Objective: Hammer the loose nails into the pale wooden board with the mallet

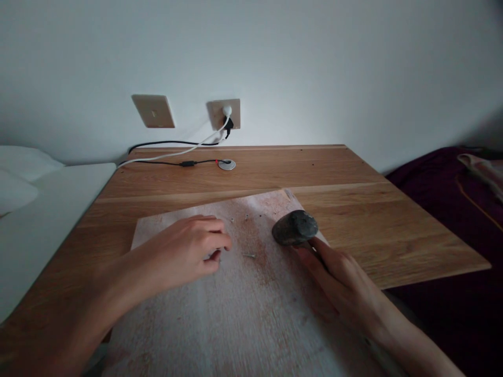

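A pale, worn board lies on the wooden table. My left hand rests on the board with its fingers curled together in a pinch; what they hold is too small to make out. A small nail lies just right of it, and a few more small nails sit farther back. My right hand is closed around the handle of a hammer whose dark head rests on the board near its right edge.
Two wall plates are on the white wall, one with plugs in it. Black and white cables run across the table's back left to a round grommet. Dark bedding lies at the right, a white surface at the left.
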Demonstrator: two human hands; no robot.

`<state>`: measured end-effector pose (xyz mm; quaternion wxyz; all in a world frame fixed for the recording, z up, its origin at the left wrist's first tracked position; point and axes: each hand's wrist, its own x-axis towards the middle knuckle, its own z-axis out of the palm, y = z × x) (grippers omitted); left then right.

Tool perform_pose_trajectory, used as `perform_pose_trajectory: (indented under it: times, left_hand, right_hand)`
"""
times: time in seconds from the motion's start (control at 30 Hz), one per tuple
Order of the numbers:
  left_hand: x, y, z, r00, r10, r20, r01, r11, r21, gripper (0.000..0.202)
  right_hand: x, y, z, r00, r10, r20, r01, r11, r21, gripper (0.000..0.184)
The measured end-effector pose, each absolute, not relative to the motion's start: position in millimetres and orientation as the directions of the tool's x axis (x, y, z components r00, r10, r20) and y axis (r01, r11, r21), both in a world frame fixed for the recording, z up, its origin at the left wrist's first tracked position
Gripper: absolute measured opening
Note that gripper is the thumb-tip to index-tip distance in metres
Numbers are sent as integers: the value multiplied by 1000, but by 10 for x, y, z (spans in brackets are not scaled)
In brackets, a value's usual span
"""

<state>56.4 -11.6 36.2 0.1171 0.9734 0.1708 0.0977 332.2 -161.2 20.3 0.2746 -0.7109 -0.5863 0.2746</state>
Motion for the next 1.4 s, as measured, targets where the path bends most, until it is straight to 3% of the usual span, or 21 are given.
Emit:
perform_pose_trajectory:
  times: [0.53,0.7,0.83,0.97,1.07,1.27,1.4]
  left_hand:
    - [555,-242,270,922,379,86,354,-911,211,22]
    - [723,-210,373,925,368,92,320,-887,332,21]
    - [882,-72,483,909,382,167,260,-832,490,18]
    - [1125,174,478,891,378,253,192,-817,543,14]
    - [1300,336,393,868,399,297,196,-823,533,16]
    - [1383,473,201,875,343,341,202,-900,386,17]
    - [1376,475,171,876,343,339,209,-904,373,17]
  right_hand:
    - [3342,-1627,133,145,988,-48,670,-133,-730,37]
    - [3353,-1614,137,135,990,-52,668,-129,-733,38]
    - [3354,-1607,150,142,988,-58,673,-139,-727,38]
    - [3355,-1604,165,131,989,-68,671,-139,-729,39]
    - [3356,-1605,165,127,989,-70,665,-137,-734,39]
    - [3339,-1616,157,141,988,-70,652,-146,-744,38]
    - [3335,-1619,171,140,987,-82,648,-154,-746,38]
